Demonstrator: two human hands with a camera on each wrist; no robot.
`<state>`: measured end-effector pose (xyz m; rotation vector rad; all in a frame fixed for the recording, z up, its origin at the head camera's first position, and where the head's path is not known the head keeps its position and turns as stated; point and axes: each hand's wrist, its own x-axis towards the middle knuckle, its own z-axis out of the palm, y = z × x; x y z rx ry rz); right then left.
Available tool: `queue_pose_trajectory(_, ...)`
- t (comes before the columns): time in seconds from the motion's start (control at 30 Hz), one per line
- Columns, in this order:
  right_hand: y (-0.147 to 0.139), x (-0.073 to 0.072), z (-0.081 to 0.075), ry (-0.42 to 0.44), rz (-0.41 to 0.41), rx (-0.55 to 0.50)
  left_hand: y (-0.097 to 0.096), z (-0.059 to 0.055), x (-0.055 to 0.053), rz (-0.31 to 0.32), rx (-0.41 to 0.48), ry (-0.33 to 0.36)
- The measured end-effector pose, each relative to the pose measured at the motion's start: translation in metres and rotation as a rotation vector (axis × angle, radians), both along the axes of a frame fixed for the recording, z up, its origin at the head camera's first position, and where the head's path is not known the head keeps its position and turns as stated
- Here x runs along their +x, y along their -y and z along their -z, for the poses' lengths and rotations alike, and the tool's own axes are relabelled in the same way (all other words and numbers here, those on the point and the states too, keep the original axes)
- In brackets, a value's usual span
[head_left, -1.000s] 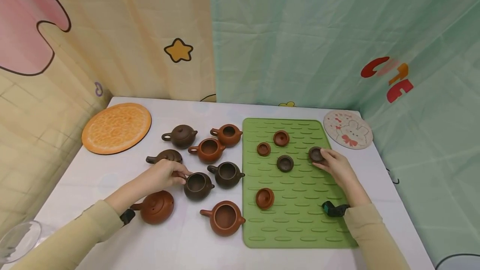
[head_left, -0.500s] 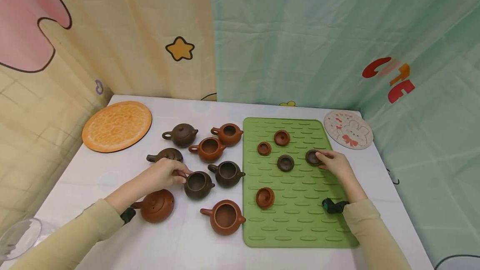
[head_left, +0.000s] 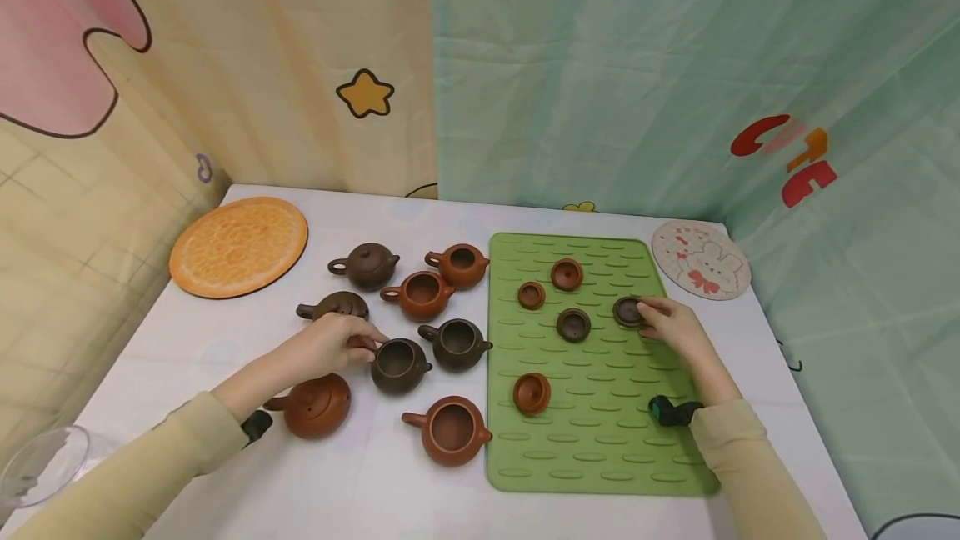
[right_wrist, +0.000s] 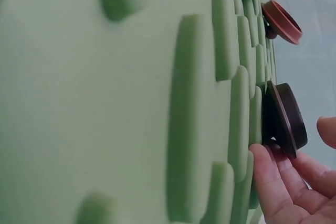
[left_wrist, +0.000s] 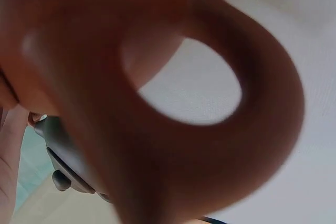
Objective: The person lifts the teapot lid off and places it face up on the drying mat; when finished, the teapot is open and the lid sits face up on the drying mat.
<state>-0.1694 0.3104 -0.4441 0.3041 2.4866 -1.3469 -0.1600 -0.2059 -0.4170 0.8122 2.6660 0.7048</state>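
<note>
My left hand (head_left: 337, 348) grips the handle side of an open dark brown teapot (head_left: 400, 367); the fingers hide the handle. On the green mat (head_left: 600, 457), my right hand (head_left: 682, 336) is at the edge of a dark lid (head_left: 628, 312), which lies upside down. In the right wrist view, fingertips (right_wrist: 260, 156) touch that dark lid (right_wrist: 286, 119) at its rim, while the thumb (right_wrist: 328, 129) stands apart. Another dark lid (head_left: 573, 325) and several reddish lids, one of them a larger lid (head_left: 532, 394), lie on the mat.
Around the left hand stand a lidded reddish teapot (head_left: 318, 407), lidded dark teapots and open ones, including a dark teapot (head_left: 457, 344) and a reddish teapot (head_left: 452, 432). A reddish handle (left_wrist: 262, 129) fills the left wrist view. An orange round mat (head_left: 240, 247) lies back left.
My right hand has shifted slightly left with the dark lid, which now lies on the mat with the thumb away from it. The left hand has stayed at the dark teapot.
</note>
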Motion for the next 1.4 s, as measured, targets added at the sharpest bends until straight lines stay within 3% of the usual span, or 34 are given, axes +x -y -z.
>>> queue_pose_trajectory(0.4,-0.001,-0.003,-0.009,0.012,-0.016,0.069,0.001,-0.014,-0.006,-0.019,0.021,-0.002)
queue_pose_trajectory(0.67,0.019,-0.011,-0.032,-0.206,-0.050,0.204,0.009,-0.042,-0.018,-0.092,0.065,-0.058)
queue_pose_trajectory(0.83,0.062,-0.028,-0.054,-0.315,-0.104,0.139,0.019,-0.058,-0.034,-0.178,0.102,-0.092)
queue_pose_trajectory(1.03,0.132,-0.052,-0.063,-0.364,-0.263,0.028,0.030,-0.059,-0.057,-0.242,0.096,-0.130)
queue_pose_trajectory(1.2,0.201,-0.074,-0.064,-0.385,-0.403,0.014,0.039,-0.051,-0.074,-0.303,0.070,-0.102)
queue_pose_trajectory(1.4,0.277,-0.097,-0.068,-0.383,-0.564,0.047,0.046,-0.027,-0.088,-0.345,0.006,-0.072)
